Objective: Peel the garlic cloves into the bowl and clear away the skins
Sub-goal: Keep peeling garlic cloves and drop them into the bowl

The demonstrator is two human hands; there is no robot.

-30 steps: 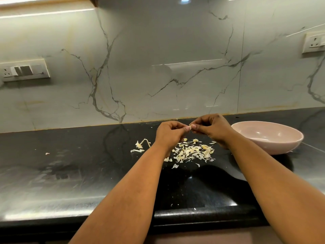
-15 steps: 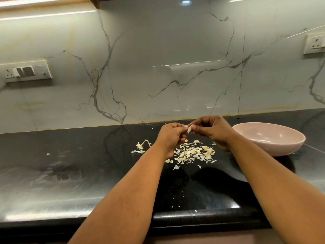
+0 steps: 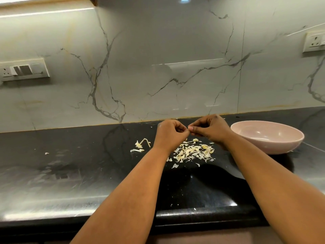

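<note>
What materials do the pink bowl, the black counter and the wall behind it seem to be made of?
Pink bowl: likely glazed ceramic or melamine; smooth, with soft highlights inside.
Black counter: looks like polished stone, perhaps granite; glossy, mirror-like reflections, faint veins.
Wall: glossy marble-look tile or slab; grey veins, a thin vertical joint, reflected lights.

Counter: open surface at left. Obstacles: skin pile at centre, stem scraps to its left, pink bowl at right near the wall.
</note>
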